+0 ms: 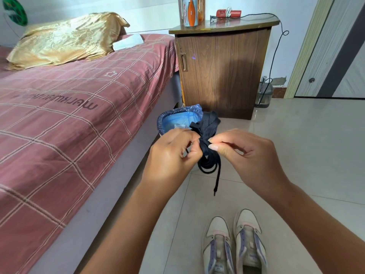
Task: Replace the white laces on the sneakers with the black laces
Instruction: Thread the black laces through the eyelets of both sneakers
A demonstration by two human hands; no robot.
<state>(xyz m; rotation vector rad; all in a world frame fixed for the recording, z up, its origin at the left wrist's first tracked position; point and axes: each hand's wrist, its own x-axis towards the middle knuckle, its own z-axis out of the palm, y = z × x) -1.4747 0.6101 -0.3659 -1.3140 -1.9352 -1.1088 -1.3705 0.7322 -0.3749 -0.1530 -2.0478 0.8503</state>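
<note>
sneakers (234, 246) heels cut off by bottom edge; bin (173, 120) partly hidden behind hands.

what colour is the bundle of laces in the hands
Black, possibly very dark navy; the lace bundle shows best in the head view, the only one.

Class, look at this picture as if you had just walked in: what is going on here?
A person is working at a bundle of black laces, pinching it at its knot with the left hand and the right hand; one loose end hangs down. On the tiled floor below stand two sneakers, side by side, their eyelets showing no laces. A bed is on the left and a wooden cabinet stands behind.
</note>
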